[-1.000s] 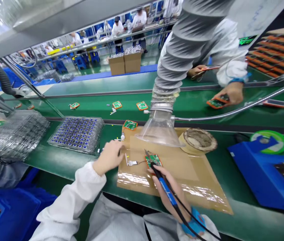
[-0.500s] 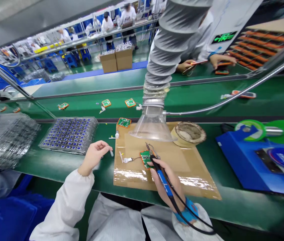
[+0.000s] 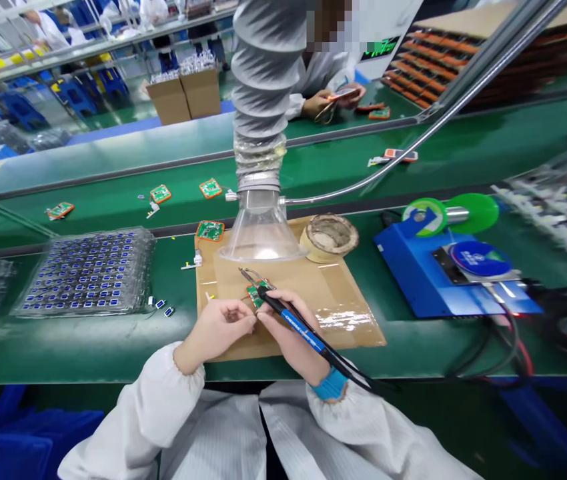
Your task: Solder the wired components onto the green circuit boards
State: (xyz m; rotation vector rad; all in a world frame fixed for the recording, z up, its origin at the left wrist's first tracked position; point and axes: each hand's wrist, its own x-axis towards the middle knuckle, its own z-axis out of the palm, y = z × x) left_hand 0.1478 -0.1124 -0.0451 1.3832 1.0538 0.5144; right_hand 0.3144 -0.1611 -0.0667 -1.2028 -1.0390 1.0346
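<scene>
Head view: right hand point(image 3: 297, 343) grips soldering iron point(image 3: 302, 331), left hand point(image 3: 219, 328) curls, hold unclear, mat point(image 3: 331, 283) bare by right edge.

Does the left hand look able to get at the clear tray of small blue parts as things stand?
Probably yes: between the left hand and the tray I see just a few small loose parts on the bench, nothing tall.
</scene>
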